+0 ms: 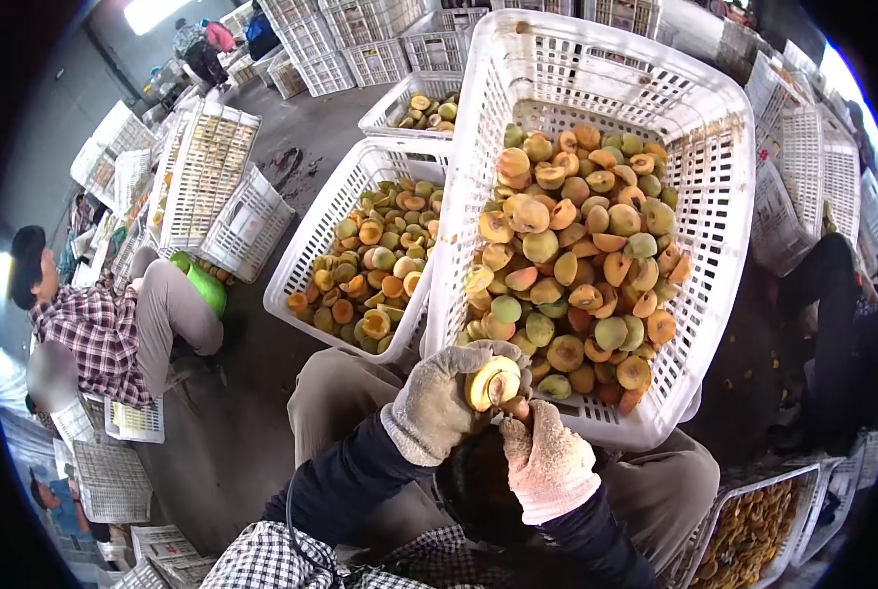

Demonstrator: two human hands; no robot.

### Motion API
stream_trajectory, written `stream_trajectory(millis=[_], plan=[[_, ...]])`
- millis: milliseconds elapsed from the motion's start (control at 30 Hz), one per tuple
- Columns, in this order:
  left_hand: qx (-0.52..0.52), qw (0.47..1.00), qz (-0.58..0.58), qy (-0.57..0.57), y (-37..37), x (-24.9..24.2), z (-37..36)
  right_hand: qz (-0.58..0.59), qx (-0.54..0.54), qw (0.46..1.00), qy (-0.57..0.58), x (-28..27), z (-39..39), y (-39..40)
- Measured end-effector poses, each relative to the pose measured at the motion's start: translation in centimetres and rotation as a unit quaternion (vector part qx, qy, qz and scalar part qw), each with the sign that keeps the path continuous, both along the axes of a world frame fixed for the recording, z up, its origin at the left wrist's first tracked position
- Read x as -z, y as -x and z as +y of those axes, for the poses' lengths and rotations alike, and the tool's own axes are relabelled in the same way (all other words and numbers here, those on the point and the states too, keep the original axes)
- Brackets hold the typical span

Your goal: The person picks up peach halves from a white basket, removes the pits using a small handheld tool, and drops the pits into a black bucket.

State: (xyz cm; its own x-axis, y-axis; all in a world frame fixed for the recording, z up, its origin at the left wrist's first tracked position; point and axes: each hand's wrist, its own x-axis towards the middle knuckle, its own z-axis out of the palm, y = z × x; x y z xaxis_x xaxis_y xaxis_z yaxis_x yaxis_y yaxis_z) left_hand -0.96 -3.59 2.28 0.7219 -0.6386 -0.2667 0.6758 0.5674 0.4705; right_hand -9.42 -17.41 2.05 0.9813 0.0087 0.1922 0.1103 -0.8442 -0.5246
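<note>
Cut fruit, its pale flesh facing up, is grasped in the gloved left hand, just beside the near edge of the large white crate. The gloved right hand has its fingers bent at the fruit's lower edge; whether they grip anything cannot be told. The large crate, tilted above the knees, contains many fruit pieces, some cut side up. To its left stands a smaller crate of similar pieces, and a person in a checked shirt sits farther left.
</note>
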Motion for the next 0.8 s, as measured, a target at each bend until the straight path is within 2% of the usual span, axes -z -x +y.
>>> stream_trajectory(millis=[100, 133, 200, 267, 300, 400, 500, 600, 667, 733, 767, 800], plan=[[-0.069, 0.997, 0.019, -0.04, 0.3, -1.1, 0.0, -0.005, -0.013, 1.0, -0.023, -0.6, 0.0, 0.0], [-0.137, 0.988, 0.024, -0.075, 0.3, -1.5, -0.6, -0.005, -0.014, 1.0, -0.017, -0.9, 0.1, 0.0], [-0.084, 0.996, -0.003, -0.008, 0.0, -0.6, 0.4, -0.013, 0.0, 0.997, -0.072, -1.3, 0.7, -0.1], [-0.106, 0.993, 0.023, -0.04, 0.2, -0.4, 0.5, 0.0, 0.008, 0.994, -0.111, -1.6, 1.3, -0.3], [-0.12, 0.989, 0.047, -0.072, 0.4, -0.3, 0.4, 0.004, 0.009, 0.994, -0.109, -1.5, 1.5, -0.4], [-0.129, 0.988, 0.046, -0.064, 0.6, -0.2, -0.1, 0.008, 0.02, 0.995, -0.096, -1.4, 1.5, -0.6], [-0.116, 0.989, 0.056, -0.067, 0.5, -0.4, -0.1, -0.003, 0.005, 1.0, 0.028, -1.3, 1.5, -0.7], [-0.12, 0.986, 0.102, -0.058, 0.4, -0.6, -0.3, 0.007, -0.013, 0.999, -0.03, -1.0, 1.4, -0.7], [-0.084, 0.991, 0.093, -0.043, 0.3, -0.7, -0.2, 0.042, -0.005, 0.999, -0.024, -1.3, 1.4, -0.4], [-0.089, 0.989, 0.107, -0.045, 0.3, -0.4, -0.4, -0.006, -0.061, 0.998, 0.0, -0.7, 1.1, -0.1], [-0.097, 0.99, 0.086, -0.054, 0.3, -0.2, -0.4, 0.131, -0.099, 0.956, -0.242, -0.4, 0.5, 0.1], [-0.106, 0.99, 0.063, -0.063, 0.2, -0.1, -0.4, 0.133, -0.097, 0.956, -0.244, -0.3, 0.4, 0.1]])
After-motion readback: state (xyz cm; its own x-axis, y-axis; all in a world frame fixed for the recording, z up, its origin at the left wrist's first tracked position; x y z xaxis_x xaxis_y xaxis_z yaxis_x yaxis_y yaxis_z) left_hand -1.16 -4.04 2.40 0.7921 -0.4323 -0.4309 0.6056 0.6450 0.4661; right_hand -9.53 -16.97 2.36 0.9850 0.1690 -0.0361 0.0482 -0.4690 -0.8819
